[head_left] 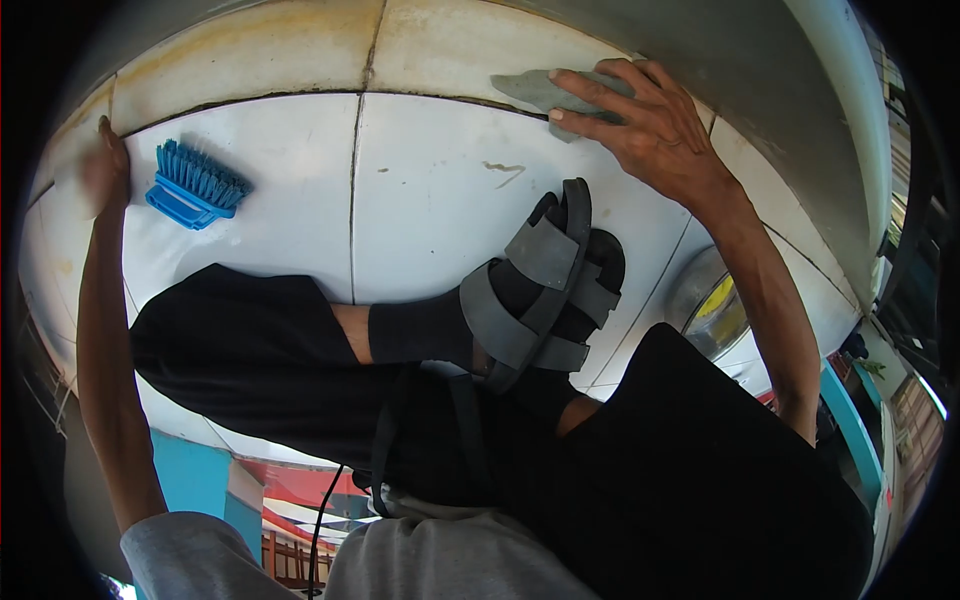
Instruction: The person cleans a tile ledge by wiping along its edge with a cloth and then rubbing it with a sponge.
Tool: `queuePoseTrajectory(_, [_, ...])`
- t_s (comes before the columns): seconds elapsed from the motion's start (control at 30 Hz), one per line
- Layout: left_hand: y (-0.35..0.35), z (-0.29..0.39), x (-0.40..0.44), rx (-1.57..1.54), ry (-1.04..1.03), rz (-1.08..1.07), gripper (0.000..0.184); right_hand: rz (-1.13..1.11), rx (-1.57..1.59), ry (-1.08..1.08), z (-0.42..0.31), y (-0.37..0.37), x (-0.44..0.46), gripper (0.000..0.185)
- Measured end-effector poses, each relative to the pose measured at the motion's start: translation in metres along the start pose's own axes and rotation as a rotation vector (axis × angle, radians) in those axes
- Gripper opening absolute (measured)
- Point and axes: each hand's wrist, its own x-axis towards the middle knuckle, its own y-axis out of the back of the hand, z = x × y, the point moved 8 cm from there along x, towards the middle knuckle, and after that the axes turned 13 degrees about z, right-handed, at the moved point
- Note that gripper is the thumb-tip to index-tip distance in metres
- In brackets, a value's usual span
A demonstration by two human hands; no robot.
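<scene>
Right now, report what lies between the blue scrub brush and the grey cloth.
In the head view, no object lies between the blue scrub brush and the grey cloth; white tiles meet at a dark grout line.

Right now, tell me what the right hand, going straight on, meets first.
Past the grey-green cloth it holds, the right hand would probably meet yellow-stained white tile; depth is unclear.
</scene>
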Motion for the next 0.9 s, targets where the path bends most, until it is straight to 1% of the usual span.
queuePoseTrajectory(0.07, [0.012, 0.014, -0.011, 0.032, 0.041, -0.03, 0.102, -0.117, -0.092, -0.03, 0.019, 0.008, -0.027, 0.044])
queuePoseTrajectory(0.1, [0.016, 0.019, -0.014, 0.036, 0.056, -0.057, 0.102, -0.122, -0.088, -0.019, 0.023, 0.01, -0.038, 0.044])
queuePoseTrajectory(0.17, [0.019, 0.02, -0.015, 0.054, 0.065, -0.06, 0.101, -0.082, -0.064, -0.097, 0.034, 0.012, -0.055, 0.044])
queuePoseTrajectory(0.2, [0.017, 0.023, -0.017, 0.061, 0.064, -0.068, 0.101, -0.086, -0.067, -0.098, 0.033, 0.011, -0.051, 0.044])
queuePoseTrajectory(0.27, [0.009, 0.014, -0.012, 0.046, 0.051, -0.053, 0.102, -0.006, 0.06, -0.148, 0.026, 0.011, -0.029, 0.043])
queuePoseTrajectory(0.3, [0.011, 0.014, -0.012, 0.032, 0.043, -0.03, 0.103, -0.004, 0.148, -0.178, 0.019, 0.009, -0.016, 0.042])
queuePoseTrajectory(0.4, [-0.002, 0.001, 0.002, 0.014, 0.001, -0.019, 0.104, -0.052, 0.195, -0.22, 0.023, 0.012, -0.025, 0.041])
queuePoseTrajectory(0.47, [-0.019, -0.017, 0.011, 0.028, -0.09, -0.033, 0.104, -0.155, 0.188, -0.331, 0.05, 0.026, -0.067, 0.048])
queuePoseTrajectory(0.5, [0.002, 0.003, -0.003, 0.015, -0.015, -0.006, 0.104, -0.213, 0.187, -0.393, 0.061, 0.035, -0.093, 0.05])
queuePoseTrajectory(0.53, [0.004, 0.0, -0.003, 0.024, -0.014, -0.014, 0.104, -0.24, 0.166, -0.423, 0.072, 0.041, -0.121, 0.054])
queuePoseTrajectory(0.6, [0.004, 0.003, -0.004, 0.026, -0.045, -0.014, 0.104, -0.211, 0.165, -0.518, 0.083, 0.044, -0.155, 0.053])
queuePoseTrajectory(0.63, [-0.007, -0.008, 0.005, 0.056, -0.048, -0.032, 0.104, -0.218, 0.164, -0.53, 0.081, 0.044, -0.153, 0.053])
queuePoseTrajectory(0.7, [-0.022, -0.023, 0.017, 0.073, -0.064, -0.043, 0.105, -0.171, 0.12, -0.402, 0.072, 0.041, -0.124, 0.052])
queuePoseTrajectory(0.73, [-0.023, -0.024, 0.019, 0.066, -0.078, -0.039, 0.105, -0.166, 0.117, -0.41, 0.072, 0.038, -0.115, 0.052])
queuePoseTrajectory(0.8, [-0.023, -0.026, 0.024, 0.077, -0.113, -0.027, 0.101, -0.091, 0.103, -0.224, 0.058, 0.038, -0.096, 0.051])
queuePoseTrajectory(0.87, [-0.027, -0.026, 0.025, 0.089, -0.162, -0.031, 0.098, -0.118, 0.106, -0.233, 0.063, 0.045, -0.111, 0.05])
queuePoseTrajectory(0.9, [-0.029, -0.029, 0.026, 0.095, -0.19, -0.031, 0.096, -0.166, 0.091, -0.284, 0.074, 0.047, -0.131, 0.049])
